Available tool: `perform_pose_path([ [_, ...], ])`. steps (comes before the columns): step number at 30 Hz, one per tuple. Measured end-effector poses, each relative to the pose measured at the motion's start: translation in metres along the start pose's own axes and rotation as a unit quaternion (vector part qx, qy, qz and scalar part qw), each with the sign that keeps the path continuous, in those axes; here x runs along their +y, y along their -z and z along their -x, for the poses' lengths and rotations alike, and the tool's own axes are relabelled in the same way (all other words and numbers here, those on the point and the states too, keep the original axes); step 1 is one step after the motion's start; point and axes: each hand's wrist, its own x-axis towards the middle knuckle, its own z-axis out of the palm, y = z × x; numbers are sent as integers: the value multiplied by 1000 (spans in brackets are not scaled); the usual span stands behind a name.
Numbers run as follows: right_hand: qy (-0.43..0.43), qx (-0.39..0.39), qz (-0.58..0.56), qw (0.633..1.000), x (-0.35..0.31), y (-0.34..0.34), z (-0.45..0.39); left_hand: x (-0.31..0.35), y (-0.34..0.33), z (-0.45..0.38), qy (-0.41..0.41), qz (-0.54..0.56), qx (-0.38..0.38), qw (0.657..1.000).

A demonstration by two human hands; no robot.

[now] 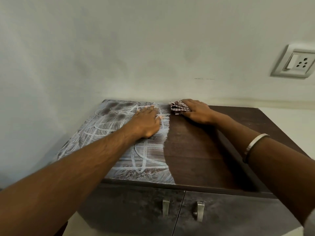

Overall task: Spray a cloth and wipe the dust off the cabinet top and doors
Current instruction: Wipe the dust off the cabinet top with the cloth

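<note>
Cabinet doors [196,217]: two, dark, dust-filmed, nearest the viewer and below both forearms. Each carries a metal handle, left handle [165,207] and right handle [200,210], set either side of the centre seam.

Cabinet top [201,150]: dark wood-grain surface running under both arms to the wall. The part beneath and around the left hand is coated in pale dust scored with curved and crossing streaks. The part from the left hand's thumb side across to the right arm is bare and dark, and the boundary between the two runs front to back.

Bangle [254,146]: silver, on the right forearm, well behind the right hand.

Left hand [146,121]: palm down on the dusty part, fingers straight and together, pointing toward the wall, holding nothing.

Right hand [196,110]: at the far edge of the top, close to the wall, fingers curled over the cloth and pressing it to the surface.

Cloth [178,108]: checked, bunched into folds, partly under the right hand's fingers. Its free end fans out leftward toward the left hand's fingertips, near them but apart. Its long axis lies roughly along the wall.

Wall [136,48]: pale, smudged, beyond both hands.

Switch-and-socket plate [295,61]: white, on the wall above and right of the right hand.
</note>
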Motion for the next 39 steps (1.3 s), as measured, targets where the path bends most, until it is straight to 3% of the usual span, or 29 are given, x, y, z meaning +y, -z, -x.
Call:
perform_pose_path([
  [6,-71,0,22,997,-10,0,-12,-9,3,4,8,-15,-4,1000],
  [13,11,4,4,1000,-8,-8,-1,-6,1,8,9,-13,-6,1000],
  [17,-37,5,24,999,-21,-6,-14,-11,1,11,8,-17,-8,1000],
  [24,35,4,-2,999,-41,-15,-16,-18,4,17,15,-11,-8,1000],
  [29,-20,17,4,1000,-56,-17,-21,-23,3,22,15,-10,-9,1000],
  [35,53,29,-5,998,-73,-25,-13,-23,4,25,26,-9,-9,1000],
  [39,23,15,4,1000,-58,-20,-11,-25,6,31,20,-10,-13,1000],
])
